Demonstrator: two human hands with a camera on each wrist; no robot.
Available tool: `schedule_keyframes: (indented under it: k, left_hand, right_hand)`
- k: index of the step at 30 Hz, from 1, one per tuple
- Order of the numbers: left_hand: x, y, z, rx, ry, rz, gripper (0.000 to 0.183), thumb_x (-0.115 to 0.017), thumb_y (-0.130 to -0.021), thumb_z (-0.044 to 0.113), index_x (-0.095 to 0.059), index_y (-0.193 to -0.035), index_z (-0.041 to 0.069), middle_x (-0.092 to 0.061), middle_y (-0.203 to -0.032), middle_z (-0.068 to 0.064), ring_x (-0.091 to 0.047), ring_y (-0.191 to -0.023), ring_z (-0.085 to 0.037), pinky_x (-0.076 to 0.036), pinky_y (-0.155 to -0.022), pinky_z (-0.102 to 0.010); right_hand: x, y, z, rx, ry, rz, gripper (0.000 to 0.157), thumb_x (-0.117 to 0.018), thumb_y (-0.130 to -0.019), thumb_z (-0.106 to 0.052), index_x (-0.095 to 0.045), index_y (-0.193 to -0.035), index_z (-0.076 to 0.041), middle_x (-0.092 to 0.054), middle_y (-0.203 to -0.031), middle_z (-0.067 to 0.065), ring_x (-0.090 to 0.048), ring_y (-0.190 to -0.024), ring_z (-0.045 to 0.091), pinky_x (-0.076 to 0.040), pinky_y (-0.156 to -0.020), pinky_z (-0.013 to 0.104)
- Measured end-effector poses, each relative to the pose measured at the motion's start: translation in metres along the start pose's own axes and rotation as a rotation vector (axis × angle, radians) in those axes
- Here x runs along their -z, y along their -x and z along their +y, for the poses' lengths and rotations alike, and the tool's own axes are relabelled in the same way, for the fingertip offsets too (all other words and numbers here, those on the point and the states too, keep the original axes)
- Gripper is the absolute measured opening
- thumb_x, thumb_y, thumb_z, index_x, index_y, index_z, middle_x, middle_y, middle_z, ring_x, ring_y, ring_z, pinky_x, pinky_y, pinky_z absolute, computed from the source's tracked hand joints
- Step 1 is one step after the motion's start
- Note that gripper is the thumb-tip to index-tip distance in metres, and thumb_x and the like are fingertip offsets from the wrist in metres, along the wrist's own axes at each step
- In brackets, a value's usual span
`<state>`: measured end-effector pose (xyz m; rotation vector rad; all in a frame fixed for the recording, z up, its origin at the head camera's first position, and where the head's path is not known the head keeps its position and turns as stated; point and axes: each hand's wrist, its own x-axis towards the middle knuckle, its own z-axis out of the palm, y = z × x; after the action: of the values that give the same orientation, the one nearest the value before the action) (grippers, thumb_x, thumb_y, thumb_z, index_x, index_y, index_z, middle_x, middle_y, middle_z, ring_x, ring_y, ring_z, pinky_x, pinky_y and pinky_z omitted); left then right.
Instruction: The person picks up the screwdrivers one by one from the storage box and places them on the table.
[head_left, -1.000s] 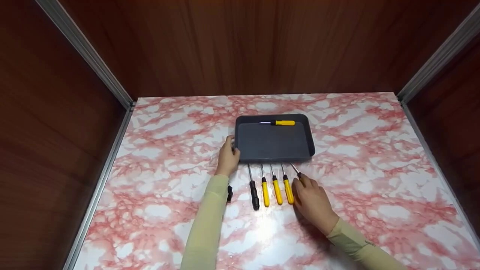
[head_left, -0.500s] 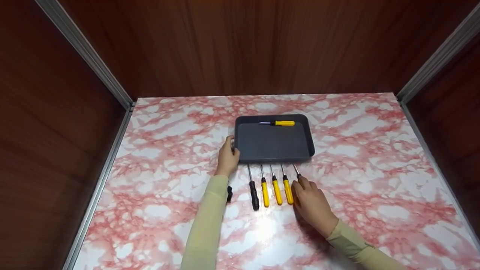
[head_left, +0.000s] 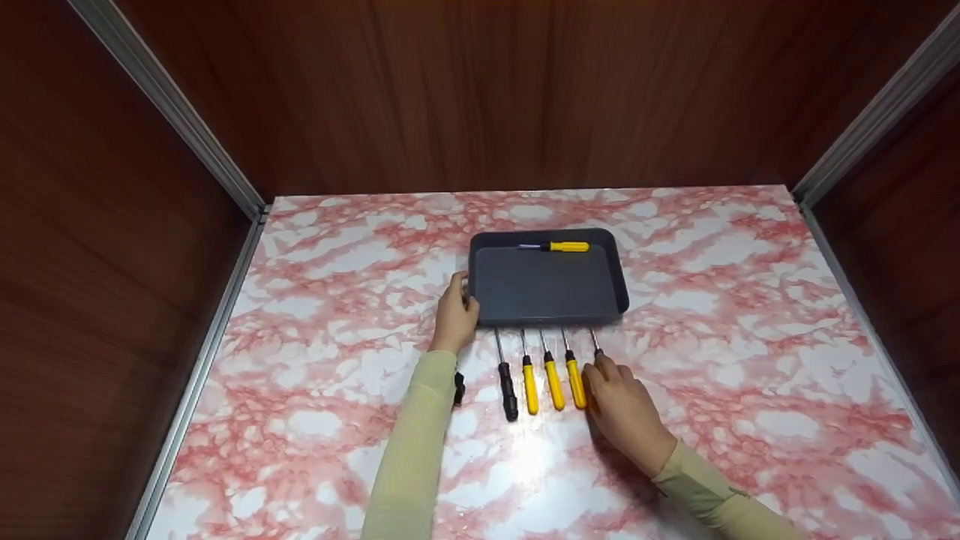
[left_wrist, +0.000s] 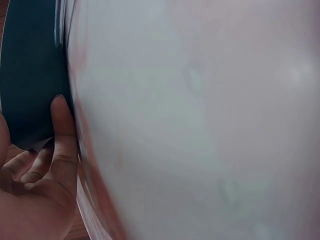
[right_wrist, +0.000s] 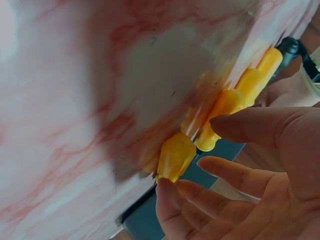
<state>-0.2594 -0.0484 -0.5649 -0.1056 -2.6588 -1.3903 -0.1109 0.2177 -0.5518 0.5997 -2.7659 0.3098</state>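
Note:
My left hand [head_left: 454,321] holds the dark grey tray [head_left: 544,285] at its front left corner, fingers along the outer side wall. The left wrist view shows a fingertip against that wall. My right hand [head_left: 628,409] is over the rightmost screwdriver [head_left: 595,342], whose handle it hides in the head view. In the right wrist view, fingertips touch that yellow handle [right_wrist: 177,156] while the thumb stays apart. Left of it lie several screwdrivers side by side, tips toward the tray: yellow ones such as this yellow-handled screwdriver [head_left: 553,381], and a black screwdriver [head_left: 508,390].
Inside the tray, a yellow screwdriver [head_left: 566,247] lies crosswise along the back wall. The pink and white marbled table [head_left: 337,315] is bounded by a brown wood-grain back wall [head_left: 480,97] and side walls, with metal corner posts.
My right hand has shifted slightly, and the rightmost screwdriver's shaft has swung right, nearer in line with the others. The left hand and tray look almost unchanged.

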Motion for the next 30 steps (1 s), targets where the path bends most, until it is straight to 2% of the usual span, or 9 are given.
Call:
schedule_keyframes:
  k: [8, 15, 21, 30]
  left_hand:
    - [0.001, 0.001, 0.001, -0.005, -0.02, -0.008, 0.045, -0.045, -0.087, 0.003, -0.037, -0.131, 0.009, -0.046, -0.075, -0.005, -0.043, -0.064, -0.017, -0.037, -0.061, -0.031]
    - [0.001, 0.001, 0.001, -0.001, -0.007, -0.001, 0.045, -0.046, -0.086, 0.002, -0.037, -0.13, 0.009, -0.047, -0.074, -0.005, -0.043, -0.063, -0.017, -0.036, -0.059, -0.03]
    - [0.001, 0.002, 0.001, 0.013, 0.011, -0.016, 0.045, -0.045, -0.087, 0.002, -0.037, -0.131, 0.009, -0.045, -0.071, -0.005, -0.039, -0.059, -0.016, -0.033, -0.055, -0.029]
    - [0.002, 0.002, 0.002, 0.013, 0.01, -0.021, 0.046, -0.045, -0.087, 0.003, -0.036, -0.132, 0.01, -0.045, -0.074, -0.005, -0.04, -0.06, -0.016, -0.034, -0.056, -0.029]
  right_hand:
    - [0.004, -0.001, -0.001, -0.01, 0.02, -0.006, 0.037, -0.064, -0.07, -0.008, -0.057, -0.105, 0.0, -0.05, -0.111, 0.018, -0.05, -0.089, 0.037, -0.044, -0.058, 0.047]
    - [0.007, -0.003, -0.001, -0.005, 0.012, 0.021, 0.041, -0.067, -0.068, -0.014, -0.058, -0.106, 0.0, -0.051, -0.113, 0.02, -0.049, -0.096, 0.038, -0.044, -0.064, 0.048]
    - [0.011, -0.006, -0.002, -0.021, -0.008, 0.032, 0.044, -0.066, -0.071, -0.021, -0.059, -0.108, 0.0, -0.051, -0.114, 0.019, -0.047, -0.1, 0.038, -0.042, -0.072, 0.05]
    - [0.016, -0.009, -0.002, -0.038, -0.019, 0.028, 0.048, -0.064, -0.075, -0.028, -0.058, -0.113, 0.0, -0.05, -0.117, 0.019, -0.044, -0.108, 0.038, -0.038, -0.084, 0.048]
